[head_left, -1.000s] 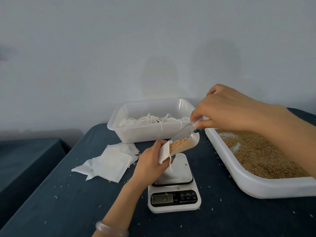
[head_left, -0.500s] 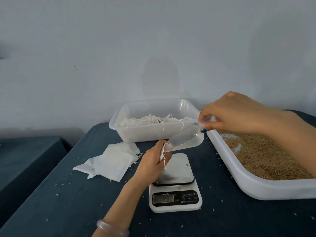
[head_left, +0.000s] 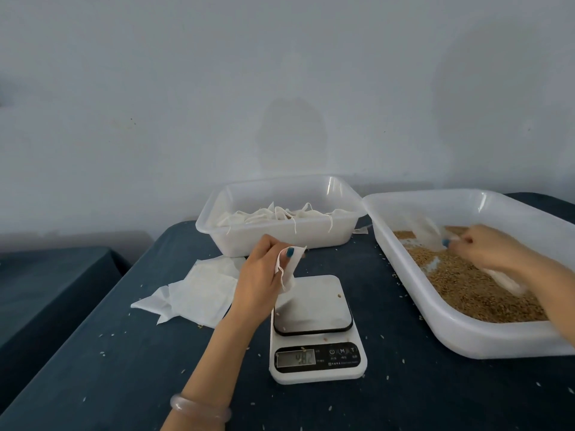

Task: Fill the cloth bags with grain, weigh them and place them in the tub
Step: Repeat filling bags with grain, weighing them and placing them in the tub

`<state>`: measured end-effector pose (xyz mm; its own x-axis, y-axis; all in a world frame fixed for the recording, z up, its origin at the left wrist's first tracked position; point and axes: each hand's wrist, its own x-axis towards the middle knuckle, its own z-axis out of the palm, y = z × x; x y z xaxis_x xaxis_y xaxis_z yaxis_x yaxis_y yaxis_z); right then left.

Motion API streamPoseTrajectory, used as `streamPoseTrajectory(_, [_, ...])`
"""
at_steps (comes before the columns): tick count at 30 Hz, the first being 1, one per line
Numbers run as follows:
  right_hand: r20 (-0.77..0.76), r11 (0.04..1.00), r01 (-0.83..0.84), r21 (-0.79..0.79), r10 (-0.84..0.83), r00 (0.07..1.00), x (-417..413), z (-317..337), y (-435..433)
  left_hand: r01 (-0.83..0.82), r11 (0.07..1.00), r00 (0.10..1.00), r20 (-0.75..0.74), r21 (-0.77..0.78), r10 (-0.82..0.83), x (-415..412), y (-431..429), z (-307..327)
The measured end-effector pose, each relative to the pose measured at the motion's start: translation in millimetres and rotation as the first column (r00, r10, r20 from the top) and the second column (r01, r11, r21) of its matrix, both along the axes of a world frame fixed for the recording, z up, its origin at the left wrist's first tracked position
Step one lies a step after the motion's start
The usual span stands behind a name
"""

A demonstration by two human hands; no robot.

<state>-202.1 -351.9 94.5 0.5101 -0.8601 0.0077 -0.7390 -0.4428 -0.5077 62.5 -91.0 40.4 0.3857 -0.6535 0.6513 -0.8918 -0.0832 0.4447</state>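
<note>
**A:** Where is the cloth bag hanging?

**B:** The left hand is pinching it by the top, thumb and fingers curling round the cloth. It is dangling roughly upright, just above the far left corner of the scale, mid-table.

**A:** And the right hand?

**B:** It is reaching into the grain tray along the table's right edge. It seems to be gripping a clear scoop, though blur is hiding the exact hold.

**A:** So which way is the bag lying from the scoop?

**B:** Leftward, beyond the tray's left wall. I am judging that the right hand, being nearer the grain, is doing the carrying while the left is keeping the bag's mouth up.

**A:** The tub?

**B:** It is sitting at the far edge, behind the scale, holding tied bags. Empty bags are lying left of the scale.
</note>
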Motion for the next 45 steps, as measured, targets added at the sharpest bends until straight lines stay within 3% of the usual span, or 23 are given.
streamPoseTrajectory(4, [-0.501,1.0,0.014,0.011,-0.007,0.865,0,-6,4,0.104,0.986,0.947,-0.29,-0.134,-0.139,-8,-9,6])
streamPoseTrajectory(8, [-0.65,0.994,-0.044,-0.102,-0.033,0.76,3,0,14,0.123,0.987,0.894,-0.419,-0.106,-0.157,-13,-19,-1])
streamPoseTrajectory(12, [-0.443,0.916,-0.074,-0.393,-0.119,0.889,15,6,35,0.105,0.994,0.907,-0.414,0.042,-0.079,-13,-24,-16])
streamPoseTrajectory(15, [-0.086,0.855,-0.139,-0.499,0.11,0.99,36,8,70,0.05,0.997,0.912,-0.41,0.056,-0.023,-8,-21,-18])
streamPoseTrajectory(17, [0.121,0.833,-0.207,-0.513,0.309,0.943,51,7,99,0.022,0.999,0.905,-0.425,0.033,-0.006,-2,-20,-19])
streamPoseTrajectory(20, [0.302,0.846,-0.291,-0.447,0.449,0.841,78,-11,135,0.001,1.0,0.884,-0.468,0.01,0.004,3,-18,-19])
streamPoseTrajectory(23, [0.376,0.9,-0.296,-0.319,0.407,0.833,104,-46,143,-0.015,0.999,0.898,-0.438,0.028,0.026,6,-15,-19])
streamPoseTrajectory(26, [0.455,0.978,-0.161,-0.135,0.206,0.866,118,-73,120,-0.046,0.997,0.902,-0.425,0.068,0.071,9,-12,-21])
streamPoseTrajectory(29, [0.496,0.999,-0.032,-0.032,0.043,0.868,115,-97,100,-0.1,0.993,0.883,-0.454,0.066,0.119,12,-9,-22])
streamPoseTrajectory(32, [0.561,0.997,-0.037,0.061,-0.004,0.828,109,-108,93,-0.152,0.987,0.856,-0.49,0.061,0.162,15,-7,-23])
streamPoseTrajectory(40, [0.581,0.994,-0.082,0.073,0.024,0.814,105,-104,98,-0.204,0.978,0.849,-0.49,0.045,0.2,21,-5,-29])
streamPoseTrajectory(45, [0.569,0.996,-0.082,0.046,0.042,0.821,106,-105,100,-0.095,0.989,0.85,-0.508,0.109,0.138,17,-5,-27])
